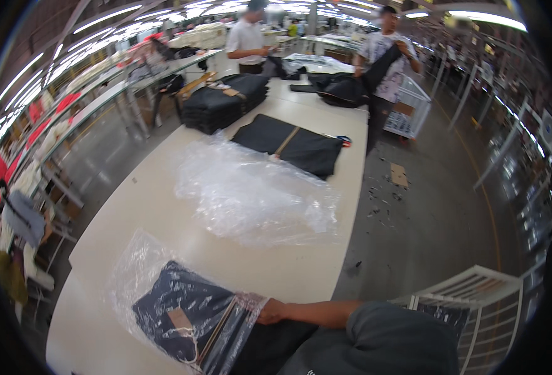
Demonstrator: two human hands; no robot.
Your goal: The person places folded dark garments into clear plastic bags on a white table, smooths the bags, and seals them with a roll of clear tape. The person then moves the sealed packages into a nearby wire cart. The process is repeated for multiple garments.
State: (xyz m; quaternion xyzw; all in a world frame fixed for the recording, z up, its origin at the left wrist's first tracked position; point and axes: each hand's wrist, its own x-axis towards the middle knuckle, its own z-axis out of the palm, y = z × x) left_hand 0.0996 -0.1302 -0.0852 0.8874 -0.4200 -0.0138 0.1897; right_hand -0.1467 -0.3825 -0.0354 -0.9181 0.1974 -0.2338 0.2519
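Note:
My right hand [271, 311] is closed on the gathered edge of a clear plastic bag [139, 261] at the near end of the table. Inside the bag lies a folded dark garment [188, 294], partly covered by the shiny film. A brown hang tag [179, 320] with a pale string rests on the garment, next to a tan band running across it. More dark cloth continues out under my right forearm. My left hand does not show.
Loose clear bags [244, 187] spread mid-table, beside a banded black garment [282, 142] and scissors [344, 140]. Beyond are a black garment stack [222, 103] and two people, one handling dark cloth [379, 69]. A white rack [476, 300] stands right of the table.

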